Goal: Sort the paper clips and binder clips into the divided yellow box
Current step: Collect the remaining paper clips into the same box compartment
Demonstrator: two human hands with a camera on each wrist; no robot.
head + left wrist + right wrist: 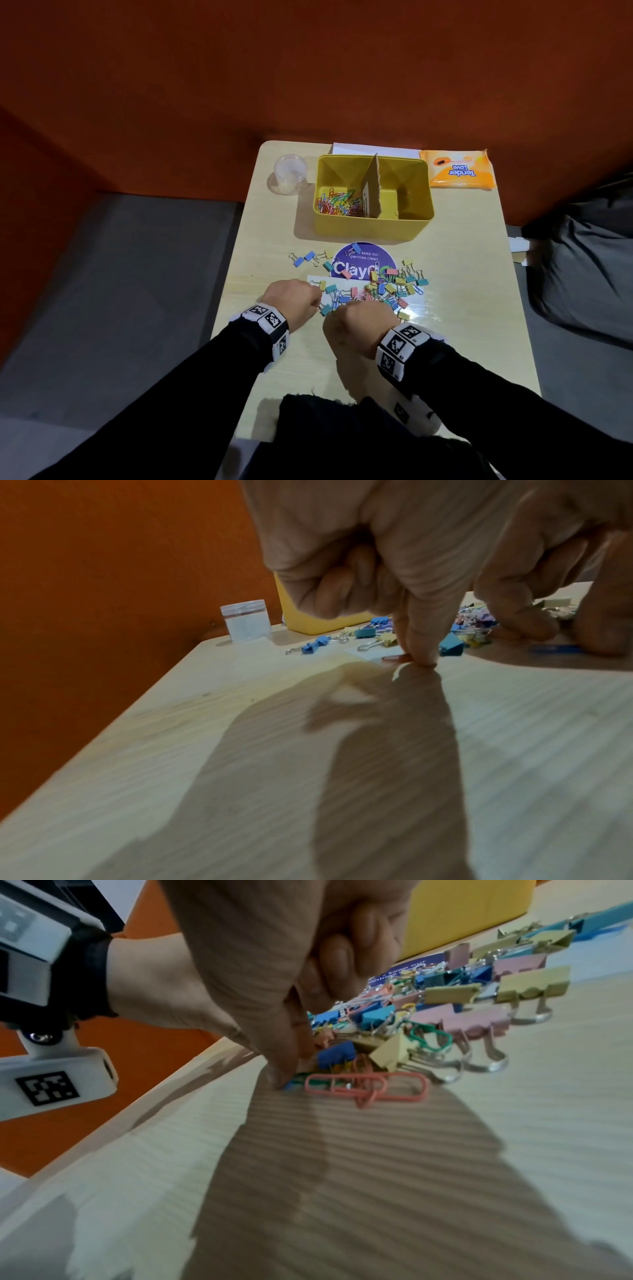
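Note:
The yellow box (373,224) stands at the back of the table, split by a cardboard divider (373,186). Its left compartment holds coloured paper clips (339,205). A mixed pile of binder clips (390,286) and paper clips lies in front of it. My left hand (293,299) is at the pile's left edge, thumb and forefinger pinched down (419,662) on a pink paper clip (394,658) on the table. My right hand (356,317) pinches (286,1081) a blue paper clip (288,1087) at the pile's near edge, beside linked pink paper clips (366,1088).
A clear plastic cup (289,173) stands left of the box, and an orange wipes packet (457,168) lies to its right. A purple round sticker (364,262) sits under the pile. The table's left edge (233,274) is close to my left hand.

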